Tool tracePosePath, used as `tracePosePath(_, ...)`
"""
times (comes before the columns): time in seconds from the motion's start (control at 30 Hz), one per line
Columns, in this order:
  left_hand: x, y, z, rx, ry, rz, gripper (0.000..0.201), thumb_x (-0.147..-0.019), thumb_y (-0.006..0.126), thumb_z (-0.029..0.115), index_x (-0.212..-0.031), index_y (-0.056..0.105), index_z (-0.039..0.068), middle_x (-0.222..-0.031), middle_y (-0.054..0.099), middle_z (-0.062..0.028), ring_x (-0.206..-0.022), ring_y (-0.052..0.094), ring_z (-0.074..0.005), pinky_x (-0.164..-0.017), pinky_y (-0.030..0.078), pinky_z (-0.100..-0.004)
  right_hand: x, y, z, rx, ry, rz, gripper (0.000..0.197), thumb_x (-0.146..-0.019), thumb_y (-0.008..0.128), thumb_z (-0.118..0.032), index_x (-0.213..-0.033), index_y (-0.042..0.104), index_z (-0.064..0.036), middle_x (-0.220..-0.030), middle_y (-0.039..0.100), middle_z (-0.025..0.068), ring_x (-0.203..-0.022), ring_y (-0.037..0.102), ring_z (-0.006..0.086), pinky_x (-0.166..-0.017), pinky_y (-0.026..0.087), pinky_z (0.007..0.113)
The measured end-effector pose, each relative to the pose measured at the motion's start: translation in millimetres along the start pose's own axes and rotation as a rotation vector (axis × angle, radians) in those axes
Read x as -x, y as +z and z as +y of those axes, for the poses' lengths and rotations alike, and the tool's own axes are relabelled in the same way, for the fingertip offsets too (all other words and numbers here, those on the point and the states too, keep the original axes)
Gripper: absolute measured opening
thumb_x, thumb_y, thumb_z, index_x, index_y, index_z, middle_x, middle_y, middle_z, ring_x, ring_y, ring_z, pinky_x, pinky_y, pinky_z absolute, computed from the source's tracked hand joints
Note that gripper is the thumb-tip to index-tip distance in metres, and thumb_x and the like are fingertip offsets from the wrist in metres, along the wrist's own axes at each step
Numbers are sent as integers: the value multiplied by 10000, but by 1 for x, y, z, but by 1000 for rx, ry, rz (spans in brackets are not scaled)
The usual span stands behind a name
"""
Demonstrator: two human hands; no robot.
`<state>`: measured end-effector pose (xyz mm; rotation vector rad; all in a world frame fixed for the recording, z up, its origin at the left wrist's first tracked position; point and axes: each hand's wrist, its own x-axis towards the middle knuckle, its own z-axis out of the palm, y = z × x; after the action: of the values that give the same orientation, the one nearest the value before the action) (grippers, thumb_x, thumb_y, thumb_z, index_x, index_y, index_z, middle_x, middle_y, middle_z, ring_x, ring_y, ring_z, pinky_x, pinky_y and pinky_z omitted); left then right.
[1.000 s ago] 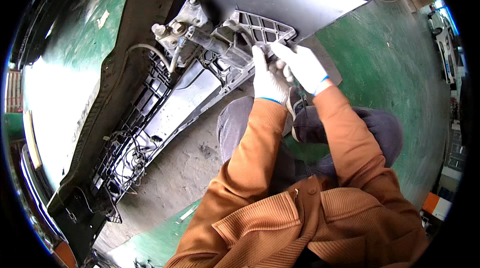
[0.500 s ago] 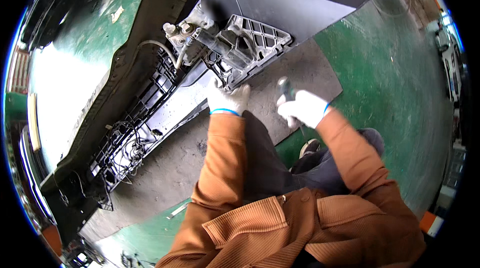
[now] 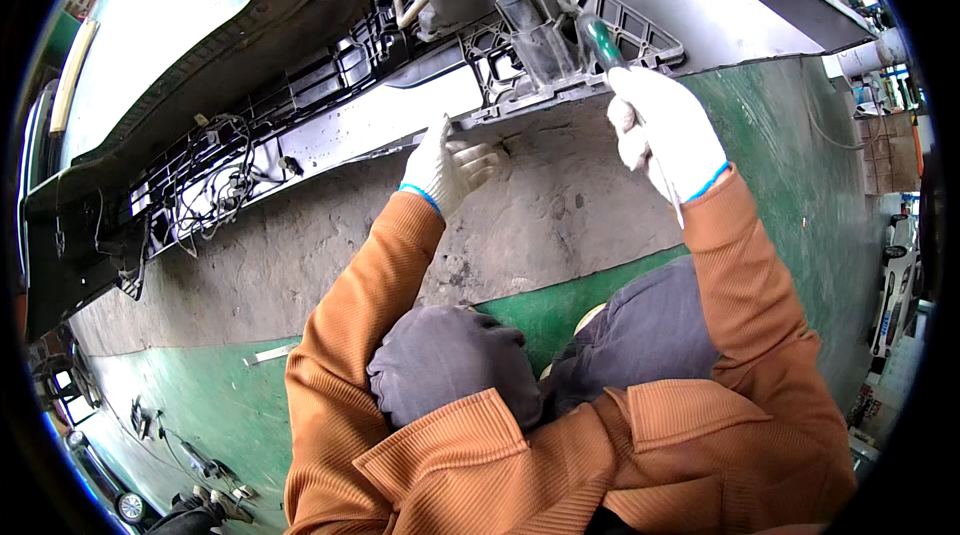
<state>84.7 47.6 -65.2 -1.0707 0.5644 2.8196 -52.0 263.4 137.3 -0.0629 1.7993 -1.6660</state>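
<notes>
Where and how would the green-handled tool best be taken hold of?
The green-handled tool is probably best gripped around its thick handle, from above: that end sticks out beyond the right hand, its upper side uncovered, while the thin shaft points the other way.

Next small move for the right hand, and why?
Probably turn the green-handled tool around in the right hand: its thin shaft points back toward the brown sleeve, away from the latticed bracket.

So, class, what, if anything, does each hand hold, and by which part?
Right hand: a screwdriver, gripped near where handle meets shaft. Left hand: nothing.
</notes>
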Motion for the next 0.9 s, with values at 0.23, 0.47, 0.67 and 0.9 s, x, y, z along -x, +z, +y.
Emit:
tracePosePath(0.23,-18,23,-6,103,52,22,1006,-1057,588,605,-1731,-8,155,-1750,155,-307,-1473,474,-468,-1122,491,-506,-2,14,-24,105,-360,243,739,-1073,565,-167,-1710,206,-61,-902,706,109,-474,483,102,-414,412,250)
tracePosePath(0.47,-59,16,-20,320,111,-53,708,-1102,525,554,-1608,320,102,-1560,470,-311,-1358,561,-411,-1066,531,-501,-2,47,14,247,-66,115,651,-1060,545,-161,-1680,348,-135,-799,675,100,-440,461,120,-403,390,281)
tracePosePath(0.67,-48,17,-18,340,124,-35,640,-1097,573,467,-1588,341,128,-1487,496,-323,-1323,558,-463,-1065,528,-536,-6,43,-33,198,-485,433,429,-1056,497,-145,-1485,505,-125,-754,602,63,-448,443,117,-387,359,278)
tracePosePath(0.9,-60,3,-20,381,142,-125,555,-1104,570,415,-1458,436,10,-1469,516,-304,-1312,571,-452,-1072,542,-518,-1,75,10,210,-94,147,464,-1037,518,-141,-1497,470,-98,-731,652,84,-440,467,131,-401,379,295)
